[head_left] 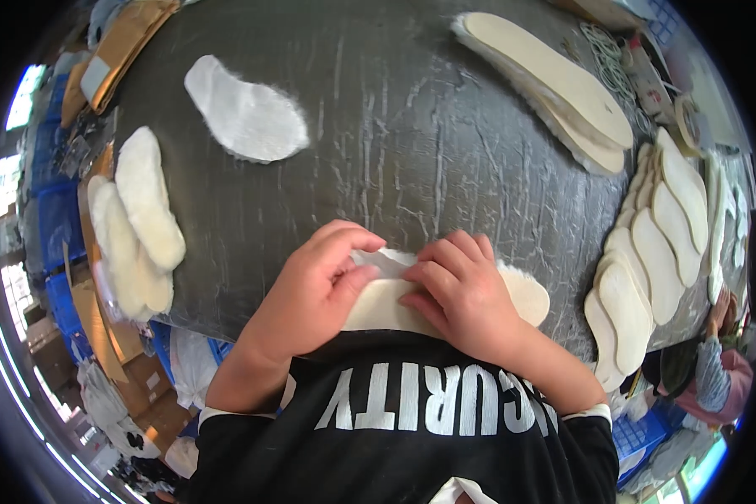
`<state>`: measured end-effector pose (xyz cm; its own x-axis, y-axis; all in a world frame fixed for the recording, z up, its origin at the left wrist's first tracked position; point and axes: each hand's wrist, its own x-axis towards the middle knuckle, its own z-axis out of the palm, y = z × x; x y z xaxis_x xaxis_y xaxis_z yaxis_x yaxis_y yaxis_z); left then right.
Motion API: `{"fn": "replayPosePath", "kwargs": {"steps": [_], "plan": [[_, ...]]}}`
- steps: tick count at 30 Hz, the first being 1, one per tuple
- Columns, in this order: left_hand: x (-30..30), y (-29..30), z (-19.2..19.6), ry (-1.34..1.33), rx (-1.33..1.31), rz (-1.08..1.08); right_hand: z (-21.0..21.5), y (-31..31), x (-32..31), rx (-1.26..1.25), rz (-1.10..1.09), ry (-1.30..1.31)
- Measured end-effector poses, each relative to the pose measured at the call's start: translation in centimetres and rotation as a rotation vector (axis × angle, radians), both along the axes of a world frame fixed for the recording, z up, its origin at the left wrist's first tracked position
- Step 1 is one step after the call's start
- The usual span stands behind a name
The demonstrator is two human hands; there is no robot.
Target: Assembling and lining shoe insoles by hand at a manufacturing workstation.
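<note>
At the near edge of the table, close to my chest, lies a cream insole (pixel 376 309) with a fluffy edge showing at its right end. Over its far side a thin whitish layer (pixel 386 264) is lifted between my hands. My left hand (pixel 315 290) is closed, thumb and forefinger pinching that layer's left part. My right hand (pixel 469 292) is closed too, fingers bent over the insole's middle and pinching at the layer. Its fingertips partly hide what they grip. Farther off at the left lies a single white fleece insole piece (pixel 248 115), smooth side up.
Fluffy insoles (pixel 147 197) lie at the left edge. Two stacked cream insoles (pixel 554 76) lie far right, near cord (pixel 606 59) and a tape roll (pixel 691 123). Overlapping insoles (pixel 655 244) line the right edge. Another person's hand (pixel 721 311) is beyond them. Cardboard (pixel 130 50) stands far left.
</note>
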<state>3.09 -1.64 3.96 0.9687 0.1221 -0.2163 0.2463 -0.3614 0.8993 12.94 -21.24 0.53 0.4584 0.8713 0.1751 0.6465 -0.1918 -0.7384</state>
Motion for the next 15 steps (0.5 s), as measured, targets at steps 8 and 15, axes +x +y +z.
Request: {"fn": "replayPosePath", "kwargs": {"steps": [8, 15], "plan": [[-3.0, 2.8, -3.3, 0.164, -0.14, 0.337, 0.9, -0.2, 0.3, -0.075, 0.005, 0.068], [-2.2, 2.3, -3.8, 0.183, -0.096, 0.182, 0.5, -0.6, 0.2, -0.092, -0.038, 0.07]]}}
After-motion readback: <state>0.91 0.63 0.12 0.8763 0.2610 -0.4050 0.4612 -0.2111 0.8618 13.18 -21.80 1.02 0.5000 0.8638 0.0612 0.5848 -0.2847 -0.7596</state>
